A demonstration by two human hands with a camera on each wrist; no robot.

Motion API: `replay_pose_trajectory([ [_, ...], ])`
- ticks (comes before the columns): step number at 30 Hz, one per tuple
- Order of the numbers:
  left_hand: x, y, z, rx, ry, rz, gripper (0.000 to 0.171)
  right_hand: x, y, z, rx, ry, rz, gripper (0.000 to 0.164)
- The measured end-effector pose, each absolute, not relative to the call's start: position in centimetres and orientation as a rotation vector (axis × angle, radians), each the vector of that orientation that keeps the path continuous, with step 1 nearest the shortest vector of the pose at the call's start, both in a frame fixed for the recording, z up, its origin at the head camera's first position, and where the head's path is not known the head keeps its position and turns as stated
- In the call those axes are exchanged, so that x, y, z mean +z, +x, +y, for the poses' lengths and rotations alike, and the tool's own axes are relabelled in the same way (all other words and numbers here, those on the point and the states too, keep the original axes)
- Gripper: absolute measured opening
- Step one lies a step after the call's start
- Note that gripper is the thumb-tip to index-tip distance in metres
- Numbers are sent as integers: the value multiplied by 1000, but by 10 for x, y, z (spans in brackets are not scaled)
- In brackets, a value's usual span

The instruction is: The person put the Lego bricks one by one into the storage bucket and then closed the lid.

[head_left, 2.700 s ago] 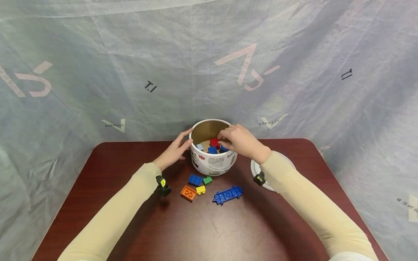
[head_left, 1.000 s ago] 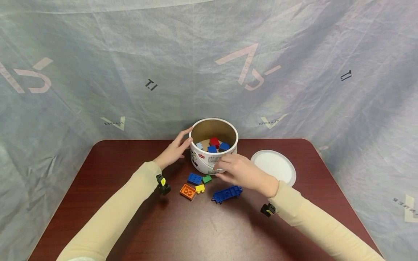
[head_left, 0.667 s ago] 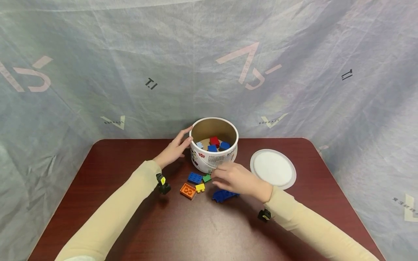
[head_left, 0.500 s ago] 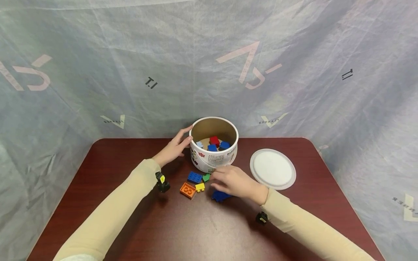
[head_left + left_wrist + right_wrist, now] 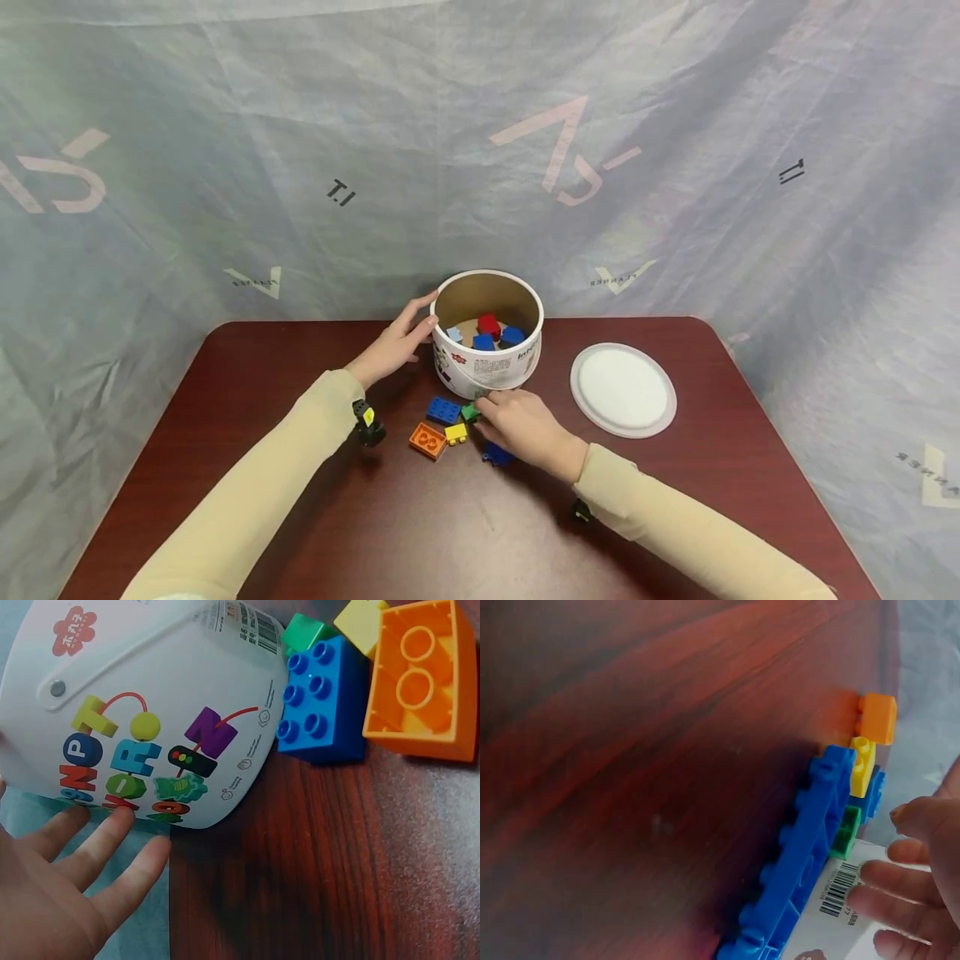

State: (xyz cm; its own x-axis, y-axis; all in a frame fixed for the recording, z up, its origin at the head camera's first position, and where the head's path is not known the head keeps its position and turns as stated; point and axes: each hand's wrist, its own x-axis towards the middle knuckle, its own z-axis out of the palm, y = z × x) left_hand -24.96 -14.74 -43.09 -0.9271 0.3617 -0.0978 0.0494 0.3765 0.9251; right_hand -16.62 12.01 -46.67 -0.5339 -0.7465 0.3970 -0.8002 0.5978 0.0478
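My left hand (image 5: 390, 346) rests on the left side of a white bucket (image 5: 491, 373), fingers spread and fairly straight against its wall (image 5: 225, 735). My right hand (image 5: 528, 429) hovers low in front of the bucket, fingertips beside a small green brick (image 5: 468, 414). In the right wrist view its loosely bent fingers (image 5: 900, 885) hold nothing, and the green brick (image 5: 846, 832) lies apart from them. Under that hand is a long blue toy base (image 5: 799, 859), mostly covered in the head view. Nearby lie a blue brick (image 5: 443, 410), a yellow brick (image 5: 456, 434) and an upturned orange brick (image 5: 427, 441).
Inside the bucket are a red brick (image 5: 488, 326), two blue bricks and a light-blue piece (image 5: 454, 334). A round white lid (image 5: 624, 389) lies on the table (image 5: 450, 533), right of the bucket. A grey cloth (image 5: 450, 167) hangs behind.
My right hand has come out of the bucket, then moved down and left over the blue base to the green brick. My left hand has stayed on the bucket.
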Motion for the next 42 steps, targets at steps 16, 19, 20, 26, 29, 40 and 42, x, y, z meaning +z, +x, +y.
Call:
replay_pose_trajectory([
  [16, -423, -258, -155, 1381, 406, 2452, 64, -479, -170, 101, 154, 1050, -2561, 27],
  [19, -424, -256, -156, 1375, 400, 2447, 65, -480, -169, 97, 128, 1040, -2562, 28],
  [20, -424, -256, -156, 1376, 396, 2446, 65, -480, -168, 95, 120, 1036, -2567, 28],
  [26, -426, -253, -153, 1400, 374, 2446, 65, -482, -165, 90, 83, 1007, -2638, 22],
  [29, -427, -253, -152, 1413, 366, 2440, 65, -484, -166, 89, 73, 1012, -2671, 19],
  [40, -424, -250, -152, 1431, 370, 2423, 64, -481, -163, 97, 239, 1020, -2765, 15],
  [42, -424, -250, -151, 1432, 382, 2423, 64, -479, -162, 99, 278, 1031, -2771, 15],
])
